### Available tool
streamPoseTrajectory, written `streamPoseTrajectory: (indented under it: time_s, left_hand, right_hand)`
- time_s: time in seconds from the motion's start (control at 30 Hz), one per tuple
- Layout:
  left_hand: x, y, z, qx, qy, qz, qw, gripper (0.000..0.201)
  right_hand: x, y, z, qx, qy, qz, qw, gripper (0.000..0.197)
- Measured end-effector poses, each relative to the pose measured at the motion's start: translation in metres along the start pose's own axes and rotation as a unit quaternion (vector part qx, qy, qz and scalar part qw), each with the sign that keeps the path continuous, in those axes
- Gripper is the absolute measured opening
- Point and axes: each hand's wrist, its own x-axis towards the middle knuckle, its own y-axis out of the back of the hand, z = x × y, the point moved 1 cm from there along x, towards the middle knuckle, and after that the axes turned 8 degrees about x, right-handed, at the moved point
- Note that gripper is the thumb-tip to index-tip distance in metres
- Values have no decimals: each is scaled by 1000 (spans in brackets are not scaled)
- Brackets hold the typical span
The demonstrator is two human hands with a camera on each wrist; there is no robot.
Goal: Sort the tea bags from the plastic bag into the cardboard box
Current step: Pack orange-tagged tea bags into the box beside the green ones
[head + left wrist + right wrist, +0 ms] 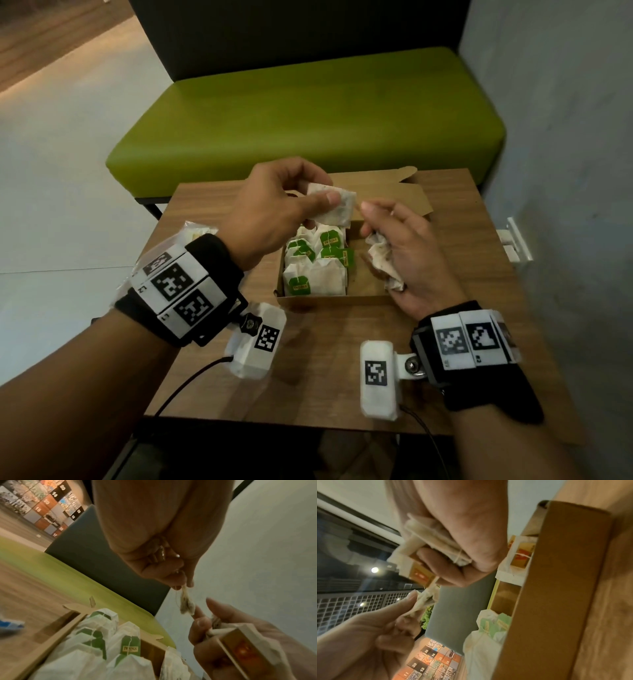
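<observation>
At the far left of the wooden table [342, 349], the plastic bag [197, 230] lies partly hidden behind the left wrist, with some pale packets inside it. The left hand [274, 212] is raised over the cardboard box [329, 299], and its thumb and fingers pinch one white tea bag [334, 209] by the edge, so the bag hangs above the left part of the box. Below it, the left compartment of the box holds several tea bags with green tags [317, 265], standing close together in rows. The open lid [383, 193] of the box leans back, toward the green bench [308, 116]. To the right, the right hand [407, 250] is over the right part of the box. Its fingers are curled around a small bundle of tea bags [382, 260], and the wrist views show orange tags in this bundle. Its thumb and forefinger point toward the single tea bag, very near it; whether they touch it, I cannot tell. In the right wrist view, a tea bag with an orange tag [520, 555] stands inside the box.
</observation>
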Motion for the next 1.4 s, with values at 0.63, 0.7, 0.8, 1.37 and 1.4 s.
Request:
streamPoseTrajectory:
  time_s: [0.63, 0.7, 0.8, 1.37, 1.4]
  left_hand:
    - [-2, 10, 8, -7, -59, -53, 997, 23]
    - [-1, 10, 8, 10, -79, -60, 995, 25]
    - [0, 8, 7, 20, -94, -64, 993, 27]
    - [17, 12, 44, 124, -84, -53, 987, 9]
    - [22, 13, 49, 118, -82, -62, 988, 9]
  right_hand:
    - [-7, -4, -9, 129, -43, -44, 990, 30]
    - [-6, -3, -6, 114, -81, -48, 989, 25]
    - [-6, -4, 0, 78, -104, -56, 990, 17]
    - [-5, 4, -10, 105, -9, -8, 994, 12]
    - [-3, 8, -12, 103, -1, 7, 995, 14]
